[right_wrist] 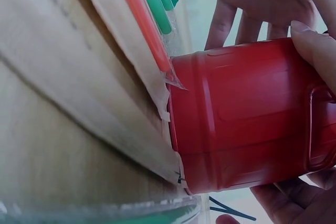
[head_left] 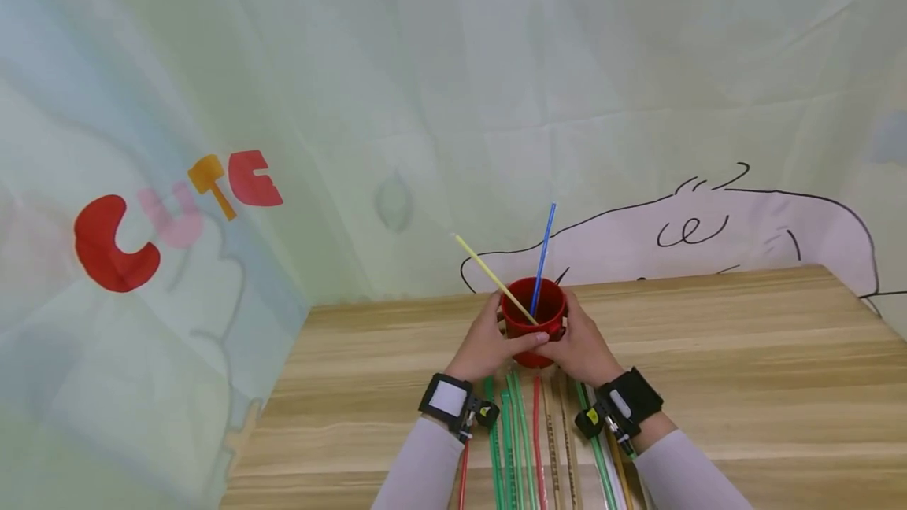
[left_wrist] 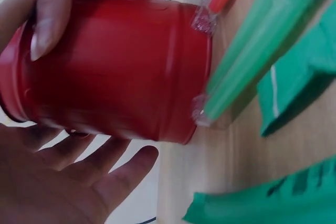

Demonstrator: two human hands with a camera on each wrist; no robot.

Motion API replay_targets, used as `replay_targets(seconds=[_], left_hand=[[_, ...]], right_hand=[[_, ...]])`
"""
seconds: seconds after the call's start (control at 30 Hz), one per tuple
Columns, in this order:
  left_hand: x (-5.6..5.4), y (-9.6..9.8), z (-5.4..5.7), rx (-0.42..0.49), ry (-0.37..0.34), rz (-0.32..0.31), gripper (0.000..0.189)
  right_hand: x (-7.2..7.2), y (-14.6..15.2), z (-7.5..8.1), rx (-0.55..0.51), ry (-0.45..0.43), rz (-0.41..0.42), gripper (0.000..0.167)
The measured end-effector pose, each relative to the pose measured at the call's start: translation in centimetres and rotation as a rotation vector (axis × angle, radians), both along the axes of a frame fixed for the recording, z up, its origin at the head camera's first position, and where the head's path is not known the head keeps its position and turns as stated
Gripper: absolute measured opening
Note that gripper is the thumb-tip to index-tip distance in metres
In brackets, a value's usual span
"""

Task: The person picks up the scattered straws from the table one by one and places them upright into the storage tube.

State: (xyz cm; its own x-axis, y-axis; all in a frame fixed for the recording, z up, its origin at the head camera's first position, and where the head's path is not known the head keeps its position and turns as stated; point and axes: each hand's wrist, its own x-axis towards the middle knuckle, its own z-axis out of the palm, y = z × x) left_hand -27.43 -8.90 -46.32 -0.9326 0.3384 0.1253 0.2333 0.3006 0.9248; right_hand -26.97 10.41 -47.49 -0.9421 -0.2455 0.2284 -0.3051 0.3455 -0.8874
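Note:
A small red metal pail (head_left: 526, 354) with side handles stands upright near the middle of the table. My left hand (head_left: 482, 346) holds its left side, the thumb across the front. On the other side my right hand (head_left: 584, 346) grips it, that thumb also reaching to the front. A yellow straw (head_left: 489, 270) leans left out of the pail, and a blue straw (head_left: 543, 258) sticks up more steeply. In the left wrist view, the tips of green wrapped straws (left_wrist: 257, 45) lie close to the pail's base. A red wrapped straw (right_wrist: 140, 19) lies close to it in the right wrist view.
Several more straws lie lengthwise in front of the pail, among them green paper-wrapped ones (head_left: 507, 447), brown paper-wrapped ones (head_left: 553, 455) and a green one (head_left: 601, 463) under the right forearm. The wooden table (head_left: 744, 368) ends at a printed cloth backdrop (head_left: 567, 101).

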Motion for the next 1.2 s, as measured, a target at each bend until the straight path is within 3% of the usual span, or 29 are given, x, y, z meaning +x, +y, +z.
replay_targets(seconds=[0.4,0.77,1.0,1.2], left_hand=[[0.3,0.4,0.0,0.018,-0.027,0.014,0.081],[0.3,1.0,0.2,0.012,-0.047,0.004,0.081],[0.1,1.0,0.2,0.033,-0.08,-0.002,0.08],[-0.1,0.5,0.2,0.043,-0.099,0.008,0.079]], right_hand=[[0.4,0.0,0.2,0.027,0.002,-0.005,0.089],[0.8,0.9,1.6,0.081,0.038,0.023,0.088],[2.9,3.4,4.2,0.215,-0.041,-0.029,0.094],[4.7,5.9,5.1,0.344,-0.101,-0.078,0.076]])
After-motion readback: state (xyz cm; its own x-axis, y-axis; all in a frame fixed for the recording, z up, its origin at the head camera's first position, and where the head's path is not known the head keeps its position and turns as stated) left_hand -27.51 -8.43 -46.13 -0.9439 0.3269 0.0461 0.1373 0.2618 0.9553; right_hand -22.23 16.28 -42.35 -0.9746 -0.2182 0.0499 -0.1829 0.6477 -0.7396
